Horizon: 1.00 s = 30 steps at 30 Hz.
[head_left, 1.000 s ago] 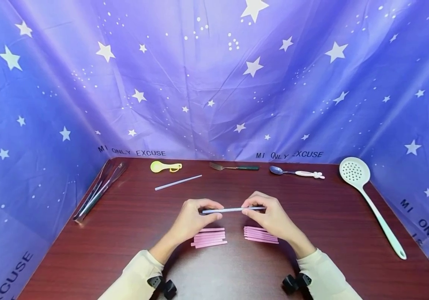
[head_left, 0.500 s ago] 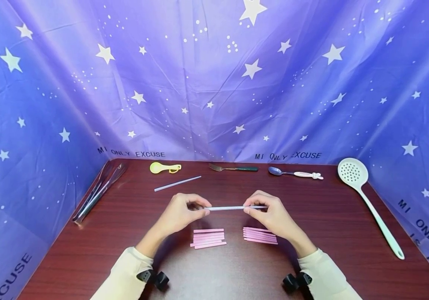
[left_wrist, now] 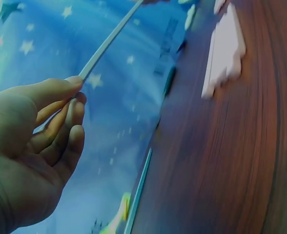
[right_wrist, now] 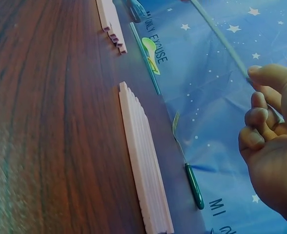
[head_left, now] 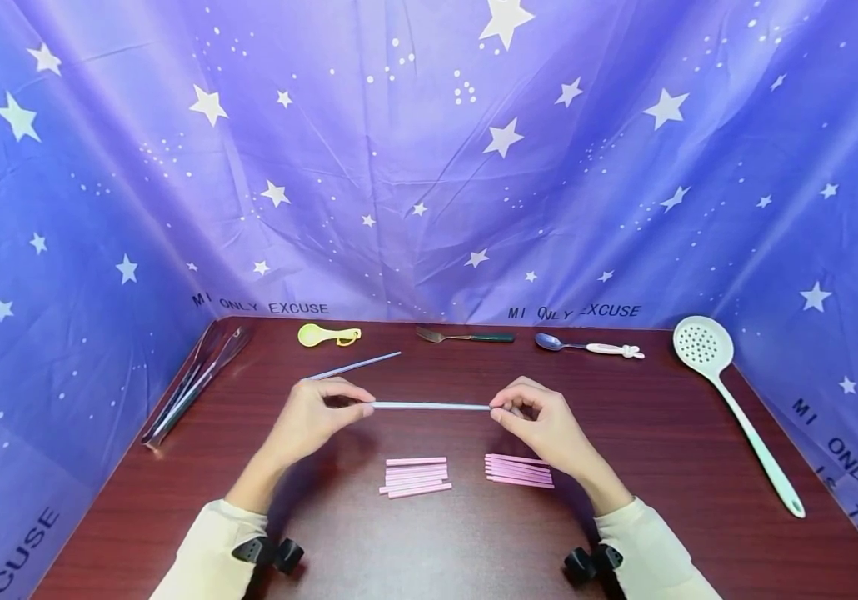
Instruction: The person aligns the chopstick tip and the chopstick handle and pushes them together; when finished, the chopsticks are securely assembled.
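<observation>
A thin pale-blue stick (head_left: 432,406), like a straw, is stretched level above the table between both hands. My left hand (head_left: 312,417) pinches its left end between thumb and fingers, the other fingers loosely bent in the left wrist view. At the right end, my right hand (head_left: 541,425) pinches it with thumb and forefinger. A second pale-blue stick (head_left: 357,364) lies slantwise behind my left hand, which covers its near end. Two groups of pink sticks lie nearer me: the left group (head_left: 414,477) and the right group (head_left: 517,471), partly behind my right wrist.
Along the back lie a whisk (head_left: 197,387), a yellow measuring spoon (head_left: 327,335), a fork (head_left: 466,336) with a green handle, and a spoon (head_left: 590,347). A pale skimmer (head_left: 740,412) lies on the right. A starry curtain (head_left: 369,167) borders the table.
My left hand has moved left, and the stick has slid left with it through the right fingers. Its right end no longer sticks out past them. The right hand has hardly moved.
</observation>
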Available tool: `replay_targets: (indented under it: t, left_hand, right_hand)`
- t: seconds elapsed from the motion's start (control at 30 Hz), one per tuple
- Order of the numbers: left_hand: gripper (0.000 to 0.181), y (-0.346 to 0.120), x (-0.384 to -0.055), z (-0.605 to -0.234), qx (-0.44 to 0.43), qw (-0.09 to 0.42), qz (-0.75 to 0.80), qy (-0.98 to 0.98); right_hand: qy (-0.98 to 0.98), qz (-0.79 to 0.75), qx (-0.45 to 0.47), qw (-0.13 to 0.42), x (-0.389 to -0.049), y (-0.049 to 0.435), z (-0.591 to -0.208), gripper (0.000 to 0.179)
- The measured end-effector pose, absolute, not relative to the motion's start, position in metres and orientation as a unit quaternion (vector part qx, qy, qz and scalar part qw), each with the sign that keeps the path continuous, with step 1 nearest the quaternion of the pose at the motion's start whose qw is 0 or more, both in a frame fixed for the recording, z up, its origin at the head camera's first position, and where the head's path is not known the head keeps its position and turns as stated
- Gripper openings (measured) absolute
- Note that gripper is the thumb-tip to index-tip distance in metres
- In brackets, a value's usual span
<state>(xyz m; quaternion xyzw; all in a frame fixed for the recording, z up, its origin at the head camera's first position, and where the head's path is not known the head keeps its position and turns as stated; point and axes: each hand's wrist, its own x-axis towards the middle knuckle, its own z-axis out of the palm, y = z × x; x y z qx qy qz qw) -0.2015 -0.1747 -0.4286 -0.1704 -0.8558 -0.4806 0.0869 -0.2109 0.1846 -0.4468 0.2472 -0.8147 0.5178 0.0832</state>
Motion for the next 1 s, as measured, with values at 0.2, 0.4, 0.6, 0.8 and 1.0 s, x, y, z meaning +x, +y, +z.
replay_targets:
  t: [0.2,0.4,0.6,0.8,1.0]
  left_hand:
    - [0.012,-0.208,-0.213,-0.445,-0.113,0.118,-0.484,-0.860]
    - [0.010,-0.228,-0.224,-0.462,-0.068,0.157,-0.447,-0.878]
    - [0.011,-0.237,-0.230,-0.472,-0.015,0.165,-0.427,-0.889]
    - [0.013,-0.241,-0.234,-0.481,0.017,0.152,-0.414,-0.897]
    - [0.013,-0.242,-0.237,-0.487,0.035,0.147,-0.414,-0.898]
  right_hand:
    - [-0.819,0.520,0.231,0.072,-0.214,0.197,-0.448,0.013]
    - [-0.832,0.499,0.237,0.048,-0.214,0.207,-0.457,0.009]
    - [-0.841,0.485,0.237,0.029,-0.212,0.216,-0.468,0.009]
    - [-0.845,0.472,0.251,0.021,-0.209,0.221,-0.479,0.007]
    - [-0.845,0.459,0.272,0.017,-0.208,0.222,-0.488,0.010]
